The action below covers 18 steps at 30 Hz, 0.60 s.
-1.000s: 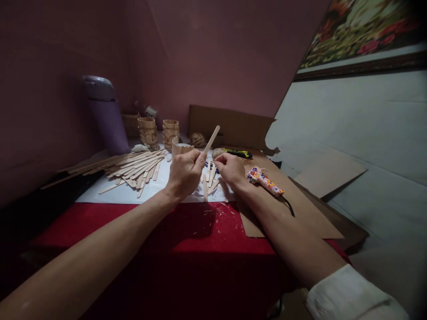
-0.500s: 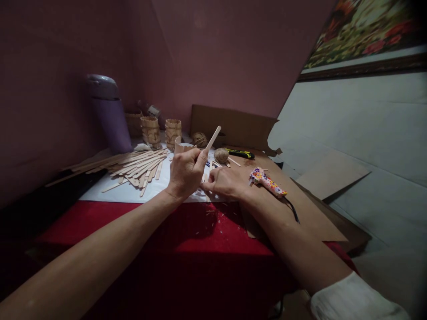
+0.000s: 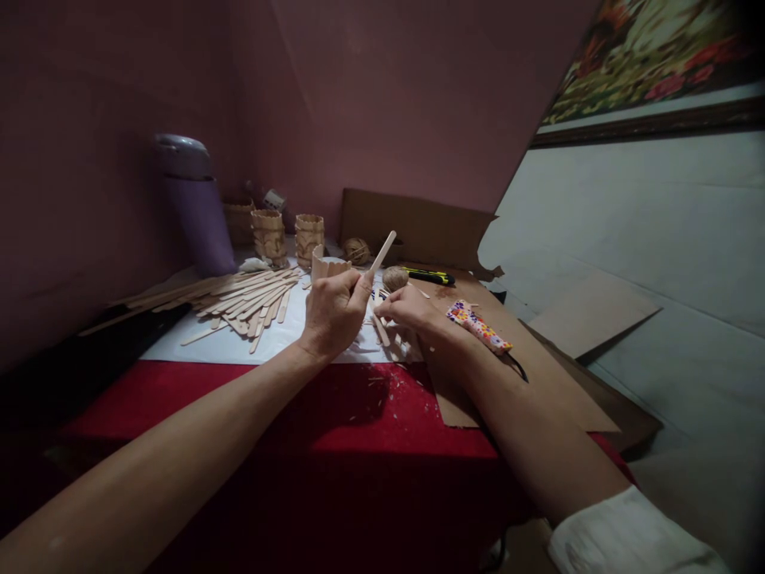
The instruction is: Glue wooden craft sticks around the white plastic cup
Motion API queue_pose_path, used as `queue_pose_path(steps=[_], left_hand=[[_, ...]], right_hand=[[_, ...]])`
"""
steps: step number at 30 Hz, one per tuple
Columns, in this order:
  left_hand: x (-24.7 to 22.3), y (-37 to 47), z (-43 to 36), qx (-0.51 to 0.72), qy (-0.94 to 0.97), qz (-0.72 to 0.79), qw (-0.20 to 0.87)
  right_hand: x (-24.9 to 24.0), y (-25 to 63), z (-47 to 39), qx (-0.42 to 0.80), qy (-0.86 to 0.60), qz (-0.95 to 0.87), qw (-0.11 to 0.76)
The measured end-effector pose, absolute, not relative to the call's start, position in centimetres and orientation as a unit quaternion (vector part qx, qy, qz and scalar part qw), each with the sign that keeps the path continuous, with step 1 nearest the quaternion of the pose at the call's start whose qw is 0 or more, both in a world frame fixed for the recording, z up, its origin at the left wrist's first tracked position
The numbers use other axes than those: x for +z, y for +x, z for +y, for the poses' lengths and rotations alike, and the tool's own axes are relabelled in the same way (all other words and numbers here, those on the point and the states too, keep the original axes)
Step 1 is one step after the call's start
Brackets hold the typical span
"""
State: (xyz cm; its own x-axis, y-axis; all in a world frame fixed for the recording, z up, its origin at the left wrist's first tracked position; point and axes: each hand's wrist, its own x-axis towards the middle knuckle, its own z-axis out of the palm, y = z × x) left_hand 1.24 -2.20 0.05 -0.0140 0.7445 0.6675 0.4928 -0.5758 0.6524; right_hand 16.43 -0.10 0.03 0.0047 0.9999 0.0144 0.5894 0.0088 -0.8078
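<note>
One craft stick [image 3: 384, 250] gripped by left hand [image 3: 335, 312], fingers curled; loose sticks [image 3: 381, 329] apparently being sorted by right hand [image 3: 409, 308], pinch unclear; precise grip needed next.

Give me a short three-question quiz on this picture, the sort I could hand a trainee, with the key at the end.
1. Which of the person's hands grips the stick that slants upward?
2. True or false: the flowered glue gun lies on the cardboard.
3. Fill in: a tall purple ____ stands to the left of the wooden cups.

Key: 1. the left hand; 2. true; 3. bottle.
</note>
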Motion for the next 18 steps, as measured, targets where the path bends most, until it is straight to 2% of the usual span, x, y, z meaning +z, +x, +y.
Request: queue_pose_path(steps=[3,5,9,11,15,18], left_hand=[[0.1,1.3,-2.3,0.545,0.699,0.447,0.118],[0.2,1.3,-2.4,0.537,0.705,0.449,0.117],[0.2,1.3,-2.5,0.528,0.71,0.453,0.114],[0.3,1.3,-2.5,0.524,0.71,0.454,0.117],[0.4,1.3,-2.6,0.523,0.711,0.455,0.116],[0.4,1.4,-2.6,0.526,0.712,0.452,0.108]], right_hand=[[0.6,16.8,0.1,0.321,-0.638,-0.628,0.31],[0.8,17.2,0.4,0.282,-0.649,-0.645,0.288],[0.7,17.8,0.5,0.065,-0.72,-0.66,0.205],[0.4,17.6,0.3,0.006,-0.73,-0.662,0.168],[-0.1,16.7,-0.2,-0.001,-0.735,-0.667,0.124],[-0.5,16.4,0.0,0.007,-0.743,-0.658,0.122]])
